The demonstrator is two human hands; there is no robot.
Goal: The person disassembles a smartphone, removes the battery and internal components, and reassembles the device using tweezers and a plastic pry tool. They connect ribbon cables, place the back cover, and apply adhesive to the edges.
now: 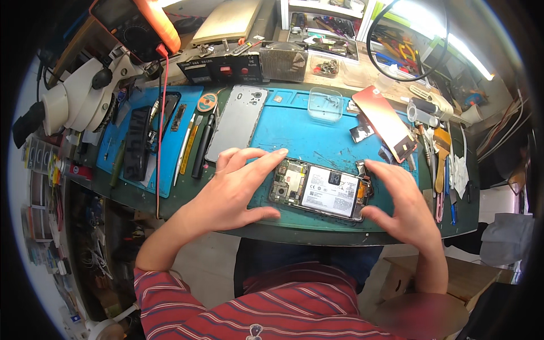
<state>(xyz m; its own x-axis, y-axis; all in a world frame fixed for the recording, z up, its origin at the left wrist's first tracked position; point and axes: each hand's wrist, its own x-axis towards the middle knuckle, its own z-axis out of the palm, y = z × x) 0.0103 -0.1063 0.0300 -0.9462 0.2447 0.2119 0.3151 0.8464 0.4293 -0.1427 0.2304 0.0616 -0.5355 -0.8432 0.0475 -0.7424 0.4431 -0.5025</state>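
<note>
An opened phone [330, 192] lies on the blue mat, showing a white-labelled battery, circuit boards and small parts with an orange flex cable at its right end. My left hand [241, 187] is at its left end, fingers and thumb apart, index tip near the upper corner. My right hand [399, 201] spans the right end, index at a small dark part and thumb near the lower corner; contact is hard to tell. A grey back panel [235, 122] lies behind my left hand, and a copper-coloured plate [381, 119] behind my right.
A blue tray mat [173, 164] with phone parts, pens, a solder spool [207, 102] and microscope [79, 107] stand left. A clear box [324, 103] sits behind the phone. Brushes and tools [441, 158] lie right; a multimeter [122, 25] and parts drawers [320, 34] are farther back.
</note>
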